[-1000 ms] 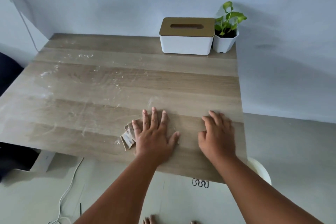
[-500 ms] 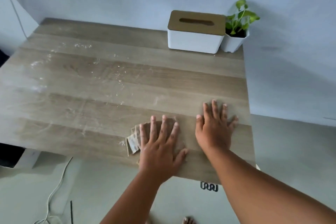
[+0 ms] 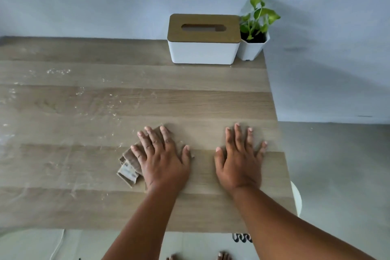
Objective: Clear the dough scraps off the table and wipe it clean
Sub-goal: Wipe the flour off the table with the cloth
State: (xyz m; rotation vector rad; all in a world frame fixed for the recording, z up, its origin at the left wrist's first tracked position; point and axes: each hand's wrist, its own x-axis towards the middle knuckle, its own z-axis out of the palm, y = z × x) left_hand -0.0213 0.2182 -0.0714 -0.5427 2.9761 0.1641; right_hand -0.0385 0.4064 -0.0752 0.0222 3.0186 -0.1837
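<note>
Dough scraps [image 3: 57,71] dotted the table [image 3: 190,101] at left as the flat left hand [image 3: 162,158] pressed a folded cloth [image 3: 129,170], right hand [image 3: 239,160] spread bare, wiping due leftward.

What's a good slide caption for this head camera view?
Left hand presses a folded cloth on the floury table; right hand rests flat.

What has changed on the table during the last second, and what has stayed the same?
The right hand went from curled to flat, fingers spread on the table. The left hand stayed flat, pressing the brown cloth in about the same spot. Nothing was picked up or let go. The flour smears, tissue box and plant did not move.
</note>
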